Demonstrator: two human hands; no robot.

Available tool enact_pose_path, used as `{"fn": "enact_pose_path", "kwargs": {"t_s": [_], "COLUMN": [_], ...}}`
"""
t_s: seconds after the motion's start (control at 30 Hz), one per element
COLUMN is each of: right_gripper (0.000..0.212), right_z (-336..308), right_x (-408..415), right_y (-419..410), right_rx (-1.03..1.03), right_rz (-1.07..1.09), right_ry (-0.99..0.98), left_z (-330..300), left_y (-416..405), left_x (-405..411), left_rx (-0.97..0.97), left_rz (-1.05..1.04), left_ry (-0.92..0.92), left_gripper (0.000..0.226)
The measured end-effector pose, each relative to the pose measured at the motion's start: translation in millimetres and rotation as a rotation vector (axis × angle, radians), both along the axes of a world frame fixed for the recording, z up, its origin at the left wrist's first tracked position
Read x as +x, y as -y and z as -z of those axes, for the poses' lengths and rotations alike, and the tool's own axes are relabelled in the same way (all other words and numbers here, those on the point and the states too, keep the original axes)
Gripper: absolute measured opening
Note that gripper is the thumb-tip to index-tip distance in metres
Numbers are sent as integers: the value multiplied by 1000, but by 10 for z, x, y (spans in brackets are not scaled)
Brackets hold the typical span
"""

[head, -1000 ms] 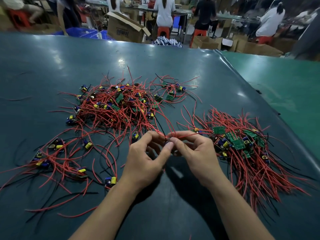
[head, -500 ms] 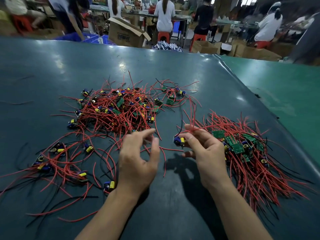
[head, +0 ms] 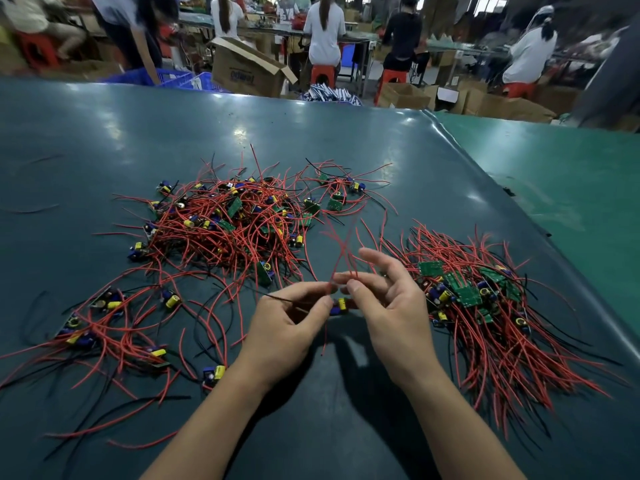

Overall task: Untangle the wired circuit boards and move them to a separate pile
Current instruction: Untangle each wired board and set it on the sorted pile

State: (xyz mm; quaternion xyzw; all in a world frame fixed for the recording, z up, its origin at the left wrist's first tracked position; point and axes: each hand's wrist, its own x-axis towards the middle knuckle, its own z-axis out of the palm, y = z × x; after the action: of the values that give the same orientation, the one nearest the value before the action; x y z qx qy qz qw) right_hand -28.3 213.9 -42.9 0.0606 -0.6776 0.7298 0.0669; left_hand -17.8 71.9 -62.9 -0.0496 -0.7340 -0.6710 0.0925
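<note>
Both my hands have closed together again: left hand (head: 287, 323) and right hand (head: 388, 303) fingers pinch one wired board (head: 341, 304) above the worktop (head: 346, 140), between tangled pile (head: 235, 223) and sorted pile (head: 485, 306).

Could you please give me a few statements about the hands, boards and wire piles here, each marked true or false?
1. Both hands hold one small board between them. True: the left hand and right hand pinch the wires of the held board.
2. The sorted pile lies on the person's left. False: the sorted pile with combed wires lies right; the tangled heap is left.
3. The wires are mostly blue. False: mostly red.
4. The work lies on a dark green table. True.
</note>
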Motion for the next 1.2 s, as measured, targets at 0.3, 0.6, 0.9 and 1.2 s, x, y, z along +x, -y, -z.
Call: {"fn": "enact_pose_path", "kwargs": {"t_s": [0.3, 0.6, 0.9, 1.2], "right_gripper": [10, 10, 18, 14], "right_z": [-48, -19, -13, -57], "right_x": [-21, -10, 81, 29], "right_y": [68, 107, 158, 90], "right_rx": [-487, -438, -226, -287], "right_rz": [86, 21, 67, 117], "right_ry": [264, 331, 292, 374], "left_z": [-65, -54, -90, -124], "left_y": [8, 17, 8, 46], "left_x": [-9, 38, 26, 8], "left_rx": [365, 244, 295, 351], "left_rz": [-143, -66, -1, -24], "left_ry": [11, 69, 159, 209], "left_gripper": [20, 22, 23, 21]}}
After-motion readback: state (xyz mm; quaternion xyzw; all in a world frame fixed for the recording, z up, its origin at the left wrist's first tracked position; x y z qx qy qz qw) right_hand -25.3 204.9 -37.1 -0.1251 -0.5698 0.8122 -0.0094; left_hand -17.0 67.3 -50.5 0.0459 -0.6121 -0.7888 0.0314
